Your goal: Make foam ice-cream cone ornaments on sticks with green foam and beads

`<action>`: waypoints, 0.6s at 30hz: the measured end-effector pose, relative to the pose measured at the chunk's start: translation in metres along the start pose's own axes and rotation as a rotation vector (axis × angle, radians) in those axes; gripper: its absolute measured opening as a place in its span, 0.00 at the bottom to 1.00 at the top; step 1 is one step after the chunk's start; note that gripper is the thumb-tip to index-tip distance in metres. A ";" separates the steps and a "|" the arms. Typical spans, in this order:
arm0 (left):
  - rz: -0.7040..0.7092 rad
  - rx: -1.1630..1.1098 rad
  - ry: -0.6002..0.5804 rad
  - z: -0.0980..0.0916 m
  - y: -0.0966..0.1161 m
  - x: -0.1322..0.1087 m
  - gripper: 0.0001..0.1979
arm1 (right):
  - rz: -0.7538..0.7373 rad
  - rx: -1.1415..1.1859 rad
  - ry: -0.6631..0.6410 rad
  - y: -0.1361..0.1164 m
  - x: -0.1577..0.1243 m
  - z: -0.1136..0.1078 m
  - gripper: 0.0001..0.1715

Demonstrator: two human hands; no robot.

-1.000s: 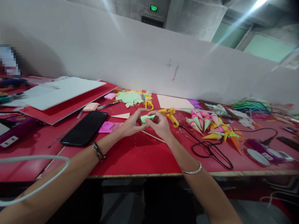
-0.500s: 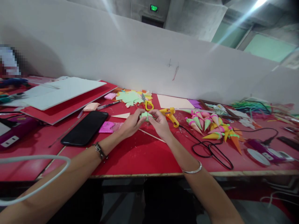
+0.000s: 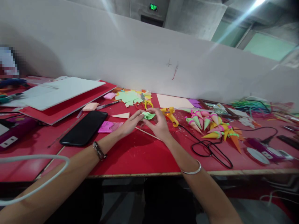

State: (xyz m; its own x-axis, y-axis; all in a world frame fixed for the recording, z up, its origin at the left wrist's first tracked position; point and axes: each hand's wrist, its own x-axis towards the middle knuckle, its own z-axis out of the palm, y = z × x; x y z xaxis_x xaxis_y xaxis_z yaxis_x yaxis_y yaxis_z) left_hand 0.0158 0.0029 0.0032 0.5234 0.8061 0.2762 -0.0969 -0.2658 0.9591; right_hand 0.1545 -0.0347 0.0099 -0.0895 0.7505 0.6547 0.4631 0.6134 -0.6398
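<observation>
A light green piece of paper [image 3: 149,115], bent into a curve, is held up between my two hands over the red table. My left hand [image 3: 133,122] closes on its left side, and my right hand [image 3: 160,123] grips it from the right with thumb and fingers. Parts of the paper are hidden behind the fingers. Below the hands lies a thin stick [image 3: 149,133]. Just right of my right hand is a yellow glue gun [image 3: 171,116] with its black cord. Behind the hands, yellow-handled scissors [image 3: 149,104] rest near cut green paper pieces [image 3: 130,98].
A black phone [image 3: 84,128] and a pink packet [image 3: 108,127] lie left of my hands. Several paper cones [image 3: 205,121] are heaped at the right, near a purple power strip [image 3: 266,151]. White boards [image 3: 67,90] are stacked at the far left. A wall stands behind the table.
The green paper has opened out into a wider, curved shape. My right hand has turned slightly around it, and the left fingers have shifted.
</observation>
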 end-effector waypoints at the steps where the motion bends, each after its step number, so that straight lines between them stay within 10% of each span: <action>1: -0.017 -0.072 0.001 0.000 -0.002 0.001 0.09 | 0.004 0.007 0.010 0.001 0.000 0.001 0.18; 18: -0.049 -0.294 0.171 0.011 -0.009 0.003 0.17 | 0.053 0.003 0.009 0.001 0.001 0.004 0.26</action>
State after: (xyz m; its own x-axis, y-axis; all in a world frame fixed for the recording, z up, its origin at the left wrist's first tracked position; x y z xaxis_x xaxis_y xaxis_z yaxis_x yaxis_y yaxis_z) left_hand 0.0279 0.0022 -0.0054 0.3862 0.8977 0.2122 -0.3284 -0.0811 0.9410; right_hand 0.1513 -0.0324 0.0078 -0.0570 0.7798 0.6235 0.4640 0.5736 -0.6750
